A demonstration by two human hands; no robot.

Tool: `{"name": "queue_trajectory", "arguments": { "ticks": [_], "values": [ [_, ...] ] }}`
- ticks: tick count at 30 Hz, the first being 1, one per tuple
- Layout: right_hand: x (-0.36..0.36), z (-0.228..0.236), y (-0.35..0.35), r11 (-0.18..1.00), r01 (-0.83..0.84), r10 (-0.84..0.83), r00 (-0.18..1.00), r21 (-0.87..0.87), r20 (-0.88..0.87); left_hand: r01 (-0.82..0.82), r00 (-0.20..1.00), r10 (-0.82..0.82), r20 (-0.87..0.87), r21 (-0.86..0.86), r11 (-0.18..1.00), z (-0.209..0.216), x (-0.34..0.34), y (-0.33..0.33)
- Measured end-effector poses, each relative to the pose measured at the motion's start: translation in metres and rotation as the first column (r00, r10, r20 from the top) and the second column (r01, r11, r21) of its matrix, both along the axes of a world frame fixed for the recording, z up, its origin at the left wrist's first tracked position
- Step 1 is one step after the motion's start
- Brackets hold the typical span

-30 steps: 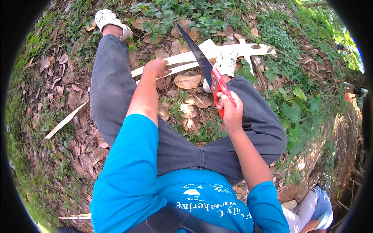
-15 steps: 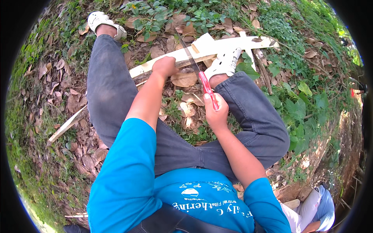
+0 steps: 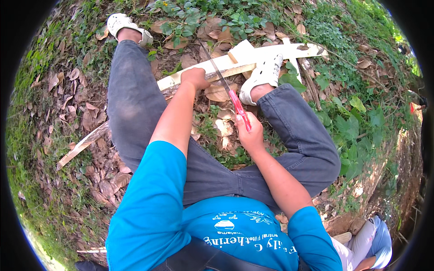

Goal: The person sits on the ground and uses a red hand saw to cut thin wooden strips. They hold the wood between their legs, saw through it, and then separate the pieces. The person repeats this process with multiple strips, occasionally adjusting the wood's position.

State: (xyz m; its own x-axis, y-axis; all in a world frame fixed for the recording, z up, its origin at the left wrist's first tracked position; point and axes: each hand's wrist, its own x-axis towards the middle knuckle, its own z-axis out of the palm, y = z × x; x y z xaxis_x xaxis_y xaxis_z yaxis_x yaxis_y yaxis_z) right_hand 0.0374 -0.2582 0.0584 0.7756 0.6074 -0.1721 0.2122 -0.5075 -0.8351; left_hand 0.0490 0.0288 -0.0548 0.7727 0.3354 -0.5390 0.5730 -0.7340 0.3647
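Observation:
A long pale wooden plank [image 3: 294, 50] lies slantwise on the ground between my feet, its near edge rough with bark. My left hand [image 3: 195, 77] is closed on its left part; the fingertips are hidden. In my right hand [image 3: 251, 134] is a hand saw [image 3: 238, 108], gripped by its red handle. The thin dark blade crosses the plank just right of my left hand, its tip pointing far and left. My right foot, in a white clog [image 3: 263, 77], rests against the plank. A shorter wood piece [image 3: 242, 50] lies crosswise beneath or beside it; I cannot tell which.
Dry leaves and low green plants cover the ground. My left foot in a white clog [image 3: 125, 26] stands at the far left. A wood strip [image 3: 83, 147] lies left of my left leg. Another person [image 3: 368, 244] sits at the lower right, partly in view.
My right hand has drawn the saw slightly nearer and left, and its handle now sits lower. My left hand stays on the plank; the whole view has shifted a little.

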Motion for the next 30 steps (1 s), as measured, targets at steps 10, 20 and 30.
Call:
{"name": "queue_trajectory", "arguments": {
  "ticks": [10,20,30],
  "values": [
    [0.006,-0.046,-0.015,0.982,0.123,-0.160,0.945,-0.142,-0.284,-0.109,0.988,0.103,0.115,0.048,0.993,0.011,-0.007,-0.018],
    [0.025,-0.031,0.015,0.971,0.203,-0.212,0.976,-0.127,-0.060,-0.075,0.987,0.072,0.146,0.015,0.997,-0.002,-0.008,-0.001],
    [0.039,-0.034,0.064,0.968,0.196,-0.206,0.977,-0.158,-0.049,-0.088,0.987,0.095,0.132,-0.059,0.994,0.003,0.001,0.004]
  ]
}}
